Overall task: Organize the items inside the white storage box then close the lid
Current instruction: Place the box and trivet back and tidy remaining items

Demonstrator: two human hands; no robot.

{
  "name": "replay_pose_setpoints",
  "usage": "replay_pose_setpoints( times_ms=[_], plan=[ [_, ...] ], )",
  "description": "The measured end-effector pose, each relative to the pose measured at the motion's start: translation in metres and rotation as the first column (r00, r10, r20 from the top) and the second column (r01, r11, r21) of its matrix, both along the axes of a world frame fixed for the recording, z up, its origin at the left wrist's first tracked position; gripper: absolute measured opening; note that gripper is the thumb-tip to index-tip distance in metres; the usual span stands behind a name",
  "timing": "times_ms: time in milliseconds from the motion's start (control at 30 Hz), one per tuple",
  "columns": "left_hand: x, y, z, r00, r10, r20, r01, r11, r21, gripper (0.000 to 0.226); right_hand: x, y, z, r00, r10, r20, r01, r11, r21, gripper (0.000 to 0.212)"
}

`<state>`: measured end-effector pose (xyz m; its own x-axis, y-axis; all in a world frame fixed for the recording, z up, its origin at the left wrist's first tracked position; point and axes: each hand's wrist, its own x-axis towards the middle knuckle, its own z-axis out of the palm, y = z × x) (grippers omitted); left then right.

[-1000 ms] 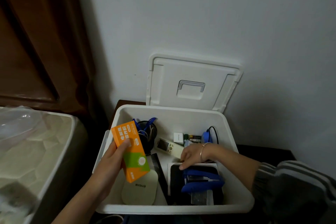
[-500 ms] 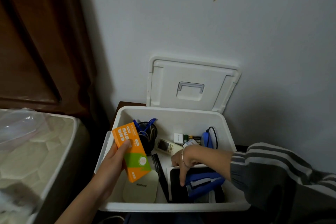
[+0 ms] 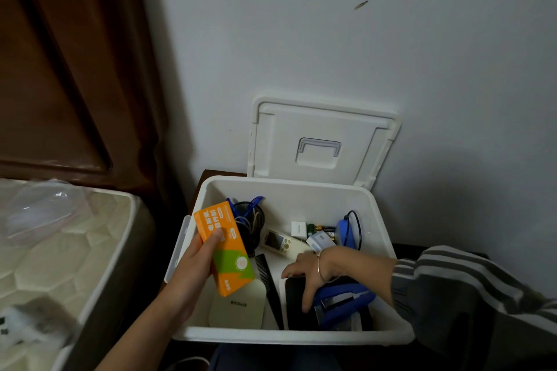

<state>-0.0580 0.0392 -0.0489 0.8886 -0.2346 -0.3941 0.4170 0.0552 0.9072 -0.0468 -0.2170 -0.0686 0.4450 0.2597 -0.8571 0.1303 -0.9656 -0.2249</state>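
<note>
The white storage box point(image 3: 289, 337) stands open in front of me, its lid point(image 3: 319, 141) propped upright against the wall behind it. My left hand point(image 3: 193, 274) grips an orange and green carton point(image 3: 224, 245) over the box's left side. My right hand point(image 3: 310, 274) reaches in from the right, fingers spread down onto a black flat item point(image 3: 294, 304) beside a blue stapler point(image 3: 343, 301). Also inside lie a black comb point(image 3: 268, 286), a beige pad point(image 3: 238, 307), a white remote point(image 3: 283, 242), a tangle of cables point(image 3: 250, 217), a white adapter point(image 3: 298, 228) and a blue device point(image 3: 346, 230).
A mattress point(image 3: 60, 250) under clear plastic lies close on the left, with a dark wooden headboard point(image 3: 60, 69) behind it. The box sits on a dark wooden stand point(image 3: 220, 173) against the pale wall. My striped sleeve point(image 3: 470, 292) covers the right side.
My right hand has slid from the back of the black item toward its near left part, and my arm has come further into the box. The left hand and carton barely moved.
</note>
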Motion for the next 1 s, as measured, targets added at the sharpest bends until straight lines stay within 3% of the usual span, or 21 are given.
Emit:
replay_pose_setpoints(
  times_ms=[133,233,400,533,633,700,800,900,1000],
  plan=[
    [0.0,0.001,0.0,1.0,0.001,-0.001,-0.001,1.0,0.003,0.043,-0.008,-0.004,0.005,0.997,-0.06,0.052,0.054,0.992,0.117,0.075],
    [0.002,0.001,-0.002,1.0,-0.011,-0.01,0.011,1.0,-0.008,0.051,-0.013,-0.009,0.012,0.982,-0.187,0.024,0.177,0.958,0.226,0.072],
    [0.002,0.001,-0.001,0.999,-0.005,-0.042,0.002,0.998,-0.069,0.054,-0.029,-0.038,0.035,0.879,-0.477,0.021,0.406,0.77,0.492,0.066],
    [0.0,0.004,0.004,0.997,-0.018,-0.068,0.012,0.996,-0.091,0.054,-0.043,-0.061,0.052,0.625,-0.78,0.029,0.481,0.415,0.773,0.06],
    [-0.003,0.002,0.009,0.996,-0.015,-0.087,0.007,0.995,-0.095,0.045,-0.054,-0.065,0.056,0.353,-0.935,-0.036,0.411,0.12,0.904,0.057],
    [-0.005,-0.001,0.014,0.997,-0.014,-0.079,0.005,0.994,-0.112,0.035,-0.058,-0.063,0.06,0.152,-0.981,-0.12,0.325,-0.065,0.944,0.054],
    [-0.01,-0.01,0.029,0.999,-0.032,-0.043,0.027,0.992,-0.125,0.035,-0.06,-0.061,0.071,-0.089,-0.923,-0.375,0.161,-0.385,0.909,0.042],
    [-0.016,-0.023,0.053,0.996,-0.093,0.006,0.093,0.987,-0.129,0.037,-0.063,-0.058,0.086,-0.208,-0.756,-0.621,0.084,-0.646,0.758,0.04],
    [-0.021,-0.041,0.082,0.974,-0.224,0.04,0.227,0.968,-0.111,0.037,-0.068,-0.048,0.097,-0.212,-0.698,-0.684,0.244,-0.715,0.655,0.038]
  ],
)
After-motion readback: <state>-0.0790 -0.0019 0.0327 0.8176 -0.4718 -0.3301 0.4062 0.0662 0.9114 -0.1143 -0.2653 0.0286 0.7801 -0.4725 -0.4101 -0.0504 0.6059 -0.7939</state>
